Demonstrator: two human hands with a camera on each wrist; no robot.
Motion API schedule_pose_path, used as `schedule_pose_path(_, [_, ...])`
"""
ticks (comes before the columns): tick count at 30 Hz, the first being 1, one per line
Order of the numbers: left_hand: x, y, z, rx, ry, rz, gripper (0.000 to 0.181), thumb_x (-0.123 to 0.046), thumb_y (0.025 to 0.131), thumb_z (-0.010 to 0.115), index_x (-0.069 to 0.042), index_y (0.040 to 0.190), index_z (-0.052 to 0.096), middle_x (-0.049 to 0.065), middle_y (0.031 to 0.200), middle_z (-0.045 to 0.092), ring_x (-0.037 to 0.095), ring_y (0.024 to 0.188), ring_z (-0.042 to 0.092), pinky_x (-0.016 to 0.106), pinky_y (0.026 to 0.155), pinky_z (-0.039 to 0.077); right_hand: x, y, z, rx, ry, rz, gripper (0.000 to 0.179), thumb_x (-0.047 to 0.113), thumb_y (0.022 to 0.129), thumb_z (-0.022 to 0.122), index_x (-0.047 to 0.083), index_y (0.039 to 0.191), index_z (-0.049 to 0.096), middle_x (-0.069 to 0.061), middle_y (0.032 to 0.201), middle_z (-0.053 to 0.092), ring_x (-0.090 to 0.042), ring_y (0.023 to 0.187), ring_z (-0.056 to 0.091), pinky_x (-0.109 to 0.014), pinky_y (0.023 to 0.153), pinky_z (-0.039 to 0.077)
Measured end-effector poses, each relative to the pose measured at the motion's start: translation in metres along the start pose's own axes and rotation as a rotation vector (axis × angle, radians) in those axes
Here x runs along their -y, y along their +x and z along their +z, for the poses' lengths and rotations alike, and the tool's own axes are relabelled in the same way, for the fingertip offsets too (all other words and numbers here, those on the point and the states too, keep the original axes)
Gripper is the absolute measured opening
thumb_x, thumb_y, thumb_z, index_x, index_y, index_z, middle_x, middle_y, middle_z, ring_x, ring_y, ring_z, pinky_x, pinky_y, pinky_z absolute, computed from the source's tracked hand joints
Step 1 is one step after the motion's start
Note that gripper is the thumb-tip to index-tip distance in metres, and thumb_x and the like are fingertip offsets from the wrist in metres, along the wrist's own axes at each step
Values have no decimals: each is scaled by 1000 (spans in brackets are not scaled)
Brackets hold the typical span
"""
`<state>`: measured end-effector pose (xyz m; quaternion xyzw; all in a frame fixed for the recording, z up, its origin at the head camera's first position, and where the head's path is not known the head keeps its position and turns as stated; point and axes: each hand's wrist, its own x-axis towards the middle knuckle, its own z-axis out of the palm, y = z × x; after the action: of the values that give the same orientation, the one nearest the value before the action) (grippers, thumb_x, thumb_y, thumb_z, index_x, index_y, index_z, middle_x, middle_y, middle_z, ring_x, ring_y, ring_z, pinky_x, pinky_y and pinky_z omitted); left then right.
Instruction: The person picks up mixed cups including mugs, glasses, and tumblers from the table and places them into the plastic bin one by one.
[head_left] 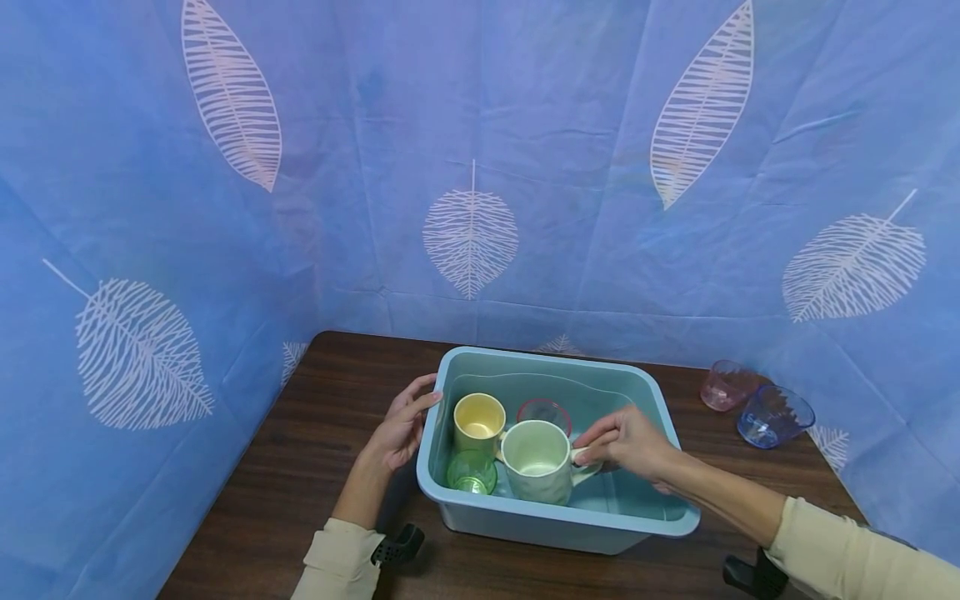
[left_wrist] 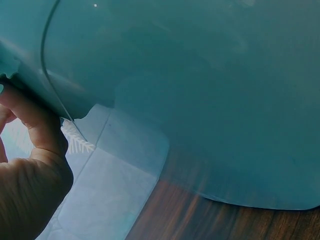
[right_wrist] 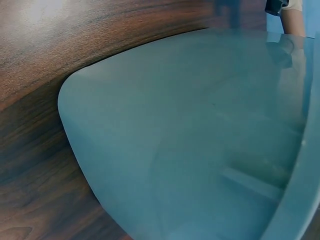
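A light blue plastic tub stands on the table, holding several cups. My left hand holds the rim at its left end; in the left wrist view the thumb side of that hand shows beside the tub wall. Over the tub's interior, my right hand pinches the handle of a pale green mug, which is upright. Beside that mug are a yellow mug, a green glass and a clear glass with a red rim. The right wrist view shows only the tub's outer wall, not the right hand.
A pink glass and a blue glass lie tilted on the dark wooden table, right of the tub. Blue cloth with white leaf prints hangs behind the table and along both sides.
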<state>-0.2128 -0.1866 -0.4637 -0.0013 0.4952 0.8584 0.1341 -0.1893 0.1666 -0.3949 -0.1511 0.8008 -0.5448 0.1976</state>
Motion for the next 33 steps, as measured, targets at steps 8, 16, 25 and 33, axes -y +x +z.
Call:
schedule_pose_path(8, [1, 0, -1, 23, 0, 6, 38, -10, 108, 51, -9, 145, 40, 1, 88, 70, 8, 71, 75, 18, 61, 61, -4, 2, 3, 19, 4, 10, 19, 0, 88, 78, -13, 101, 75, -22, 90, 77, -35, 83, 77, -38, 67, 66])
schedule_pose_path(16, [1, 0, -1, 30, -8, 11, 40, -10, 108, 52, -7, 146, 40, 2, 89, 71, 8, 71, 75, 18, 60, 61, -7, 4, 4, 27, 29, 11, 19, -3, 87, 77, -15, 101, 74, -23, 89, 77, -34, 82, 77, -39, 69, 67])
schedule_pose_path(25, [3, 0, -1, 26, 3, 18, 39, -10, 108, 52, -8, 145, 42, 1, 86, 71, 6, 66, 73, 15, 54, 58, -10, 5, 5, 27, 19, 18, 18, -3, 86, 78, -14, 101, 74, -22, 88, 77, -37, 83, 76, -39, 68, 66])
schedule_pose_path(33, [2, 0, 0, 18, 7, 26, 38, -10, 107, 53, -8, 144, 43, 1, 90, 72, 8, 72, 75, 19, 61, 62, -11, 7, 9, 8, -44, 25, 17, -1, 84, 81, -10, 97, 77, -19, 85, 77, -31, 76, 76, -35, 60, 64])
